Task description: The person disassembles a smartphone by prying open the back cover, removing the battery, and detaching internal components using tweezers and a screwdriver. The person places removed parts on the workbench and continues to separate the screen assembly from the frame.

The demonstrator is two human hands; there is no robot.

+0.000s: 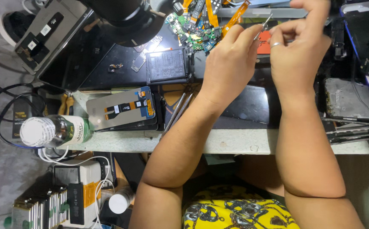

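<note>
My left hand and my right hand meet above the far side of a cluttered bench. Together their fingertips pinch thin metal tweezers, tip pointing up and away. The right hand wears a ring. Under the hands lie a dark phone screen panel and a red part. To the left of my left hand an opened phone with its black battery lies flat. A heap of small green circuit boards and orange flex cables sits at the back.
A phone display with its back and orange connector up lies near the bench's front edge. A clear bottle with a white cap stands at the left corner. More tweezers, phone frames at right, cables and boxes lower left.
</note>
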